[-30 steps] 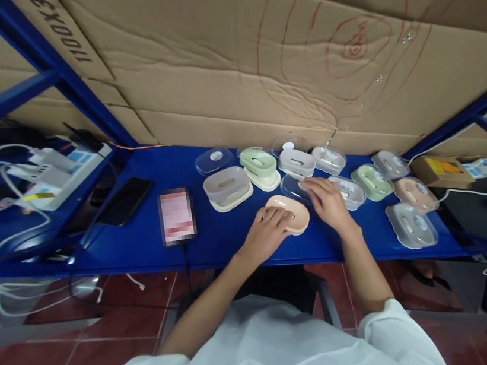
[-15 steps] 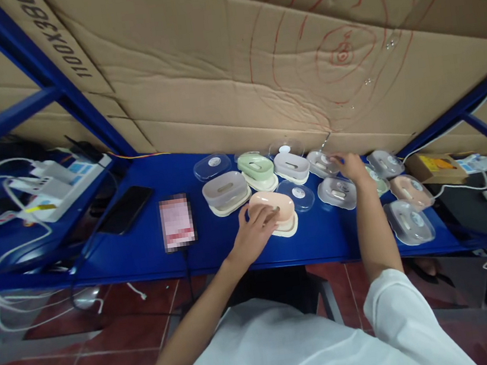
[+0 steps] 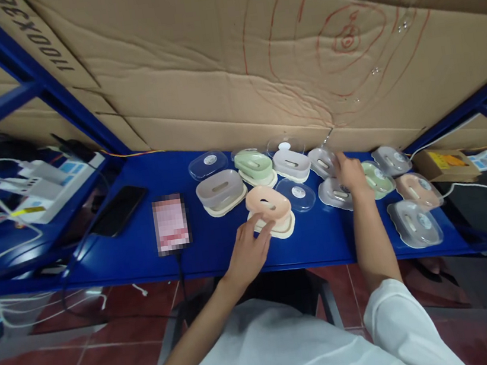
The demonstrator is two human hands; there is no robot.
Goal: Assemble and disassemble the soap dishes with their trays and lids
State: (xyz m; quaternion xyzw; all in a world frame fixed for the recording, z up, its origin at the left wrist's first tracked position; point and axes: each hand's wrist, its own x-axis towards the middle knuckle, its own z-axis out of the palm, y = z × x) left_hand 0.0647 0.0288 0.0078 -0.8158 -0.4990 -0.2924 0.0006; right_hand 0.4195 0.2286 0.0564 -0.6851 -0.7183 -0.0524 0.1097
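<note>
My left hand (image 3: 250,249) has its fingers apart, with the tips touching the near edge of a peach soap dish (image 3: 267,194). That dish has a slot in its floor and sits on a cream base (image 3: 288,228) that sticks out at the front. My right hand (image 3: 350,173) reaches to the back and closes on the right end of a grey soap box with a clear lid (image 3: 321,160); its fingertips are partly hidden. Just in front of it stands another lidded grey soap box (image 3: 335,194), partly covered by the hand.
Open grey (image 3: 220,191), green (image 3: 254,165) and pale (image 3: 291,165) dishes stand on cream bases. A loose clear lid (image 3: 296,194) lies beside the peach dish. Several lidded boxes, one green (image 3: 377,178), are at right; a phone (image 3: 119,211) lies left. Cardboard (image 3: 185,82) walls the back.
My left hand has drawn back from inside the peach dish to its near edge, uncovering the slot. My right hand stays at the back grey box, a little lower over its end. The view has shifted slightly.
</note>
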